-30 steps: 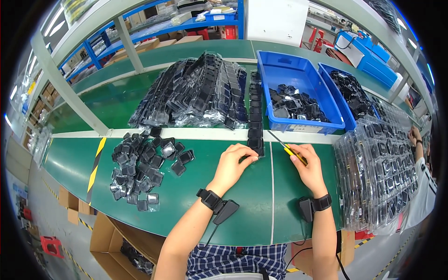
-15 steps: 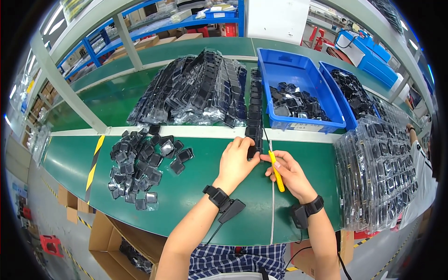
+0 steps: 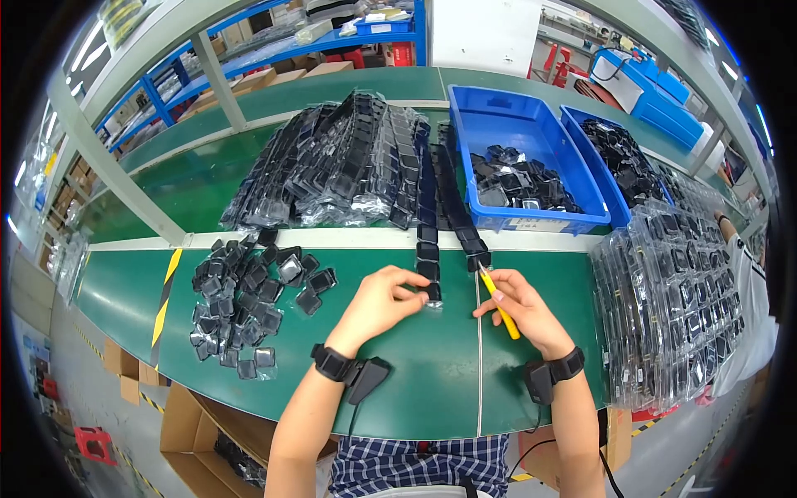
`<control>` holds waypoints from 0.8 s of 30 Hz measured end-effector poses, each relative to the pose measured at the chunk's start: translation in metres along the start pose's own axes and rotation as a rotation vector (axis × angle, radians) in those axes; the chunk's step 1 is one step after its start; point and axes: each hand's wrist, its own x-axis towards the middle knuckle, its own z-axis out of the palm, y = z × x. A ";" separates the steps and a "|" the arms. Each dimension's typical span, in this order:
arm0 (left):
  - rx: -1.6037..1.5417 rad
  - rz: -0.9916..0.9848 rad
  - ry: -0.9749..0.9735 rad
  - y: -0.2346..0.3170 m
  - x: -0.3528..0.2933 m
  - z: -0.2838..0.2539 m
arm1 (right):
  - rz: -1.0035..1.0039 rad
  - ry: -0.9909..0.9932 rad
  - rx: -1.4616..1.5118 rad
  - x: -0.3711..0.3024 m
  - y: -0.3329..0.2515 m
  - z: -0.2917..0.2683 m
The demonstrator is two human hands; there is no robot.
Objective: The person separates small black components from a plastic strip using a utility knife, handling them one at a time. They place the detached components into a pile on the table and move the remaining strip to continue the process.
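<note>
Separation seems the step: my left hand [image 3: 374, 305] pinches a long black segmented strip [image 3: 427, 251] on the green worktop [image 3: 432, 373]; my right hand [image 3: 533, 310] grips a yellow-handled tool [image 3: 508, 324] at another strip [image 3: 473, 247]. Next probably calls for steady control.

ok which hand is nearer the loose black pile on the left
Left: the left hand is right of the pile, holding a black strip; the right hand is farther right, holding a yellow-handled tool.

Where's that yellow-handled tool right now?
In the head view, right of centre: the yellow-handled tool is in the right hand, its tip by a dark strip.
</note>
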 end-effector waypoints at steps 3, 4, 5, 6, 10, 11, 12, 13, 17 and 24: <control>0.086 0.175 -0.167 0.020 -0.014 0.000 | -0.082 0.070 -0.146 -0.001 0.007 -0.016; 0.231 0.211 -0.168 0.024 -0.018 -0.002 | -0.125 0.090 -0.217 0.000 0.008 -0.016; 0.376 0.247 -0.170 0.026 -0.020 -0.003 | -0.121 0.091 -0.214 0.001 0.007 -0.014; 0.521 0.283 -0.173 0.026 -0.021 -0.004 | -0.170 0.141 -0.335 0.000 0.007 -0.011; 0.748 0.635 0.002 0.000 -0.008 0.002 | -0.306 0.244 -0.668 -0.002 -0.004 0.006; 0.745 0.631 0.002 -0.003 -0.004 0.003 | -0.340 0.259 -0.757 -0.003 -0.006 0.009; 0.803 0.693 0.012 -0.006 -0.001 0.005 | -0.374 0.273 -0.847 -0.004 -0.007 0.011; 0.862 0.753 0.023 -0.008 0.001 0.006 | -0.371 0.268 -0.846 -0.004 -0.008 0.014; 0.699 0.764 -0.013 -0.003 -0.005 0.005 | -0.322 0.259 -0.892 -0.007 -0.008 0.016; 0.343 0.618 -0.103 -0.002 -0.003 -0.002 | -0.482 0.140 -1.104 -0.003 -0.002 0.015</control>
